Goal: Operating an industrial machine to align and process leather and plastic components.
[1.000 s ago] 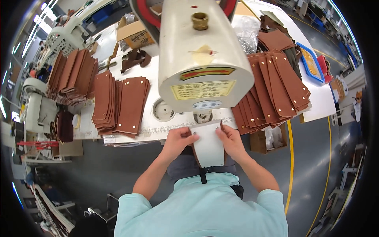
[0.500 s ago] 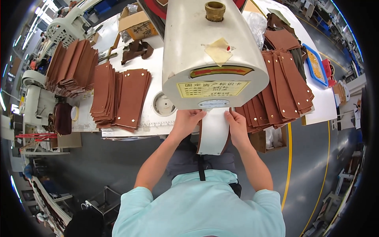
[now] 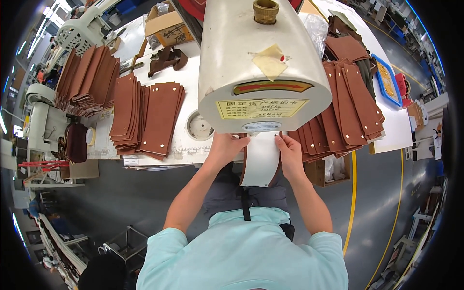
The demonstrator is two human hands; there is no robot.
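A brown leather panel with a pale face turned up bends down toward my lap, its far end hidden beneath the white machine head. Small studs mark its near end. My left hand pinches the left edge with thumb and fingers, close under the machine. On the opposite edge, my right hand grips with the thumb on the pale face. What the far end touches under the head is hidden.
Studded brown panels are stacked at left and at right. More brown pieces stand farther left. A blue tray of small gold-coloured parts lies at far right. A cardboard box sits behind; a round plate is set in the table.
The panel's near end has risen slightly. My left hand has shifted a little to the left, while the right one keeps nearly the same place.
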